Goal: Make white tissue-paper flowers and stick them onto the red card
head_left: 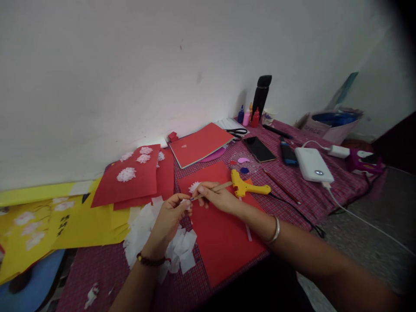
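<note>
My left hand point(173, 212) pinches a small piece of white tissue paper point(185, 205) above the red sheet. My right hand point(214, 197) holds a thin wooden stick point(222, 186), and its tip meets the tissue piece at my left fingertips. Below both hands lies a red paper sheet point(217, 247) with a white ruffled tissue flower point(194, 186) near its upper part, partly hidden by my right hand. A loose pile of white tissue squares point(183, 249) spreads under and beside my left wrist.
A yellow glue gun point(248, 188) lies just beyond my right hand, its black cord running right. Behind are a paint palette point(243, 164), phone point(259, 148), scissors point(237, 132) and paint bottles point(255, 118). Red sheets with tissue flowers point(130, 186) and yellow sheets point(87, 221) lie left; a white power bank point(313, 164) lies right.
</note>
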Available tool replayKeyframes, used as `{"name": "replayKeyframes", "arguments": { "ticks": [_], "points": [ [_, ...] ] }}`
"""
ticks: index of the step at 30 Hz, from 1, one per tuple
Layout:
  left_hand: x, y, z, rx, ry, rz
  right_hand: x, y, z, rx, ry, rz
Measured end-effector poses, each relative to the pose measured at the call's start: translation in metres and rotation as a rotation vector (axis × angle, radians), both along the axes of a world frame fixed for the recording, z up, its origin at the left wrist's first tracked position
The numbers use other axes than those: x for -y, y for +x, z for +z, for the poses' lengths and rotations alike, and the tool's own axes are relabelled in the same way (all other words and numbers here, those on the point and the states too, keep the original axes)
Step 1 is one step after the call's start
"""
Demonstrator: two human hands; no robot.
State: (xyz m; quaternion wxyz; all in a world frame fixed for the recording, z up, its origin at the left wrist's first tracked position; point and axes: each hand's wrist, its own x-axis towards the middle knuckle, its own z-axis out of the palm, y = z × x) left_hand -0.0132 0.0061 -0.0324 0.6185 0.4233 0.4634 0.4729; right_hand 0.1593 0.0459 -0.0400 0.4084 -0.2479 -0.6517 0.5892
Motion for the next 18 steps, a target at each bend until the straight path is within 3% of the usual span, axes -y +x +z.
{"name": "replayKeyframes", "arguments": {
  "ticks": [18],
  "points": [
    [-0.0004,0.0011,0.0007,0.003,0.016,0.026,0.0007,-0.0001,0.0030,0.008,0.010,-0.015]
  ]
}}
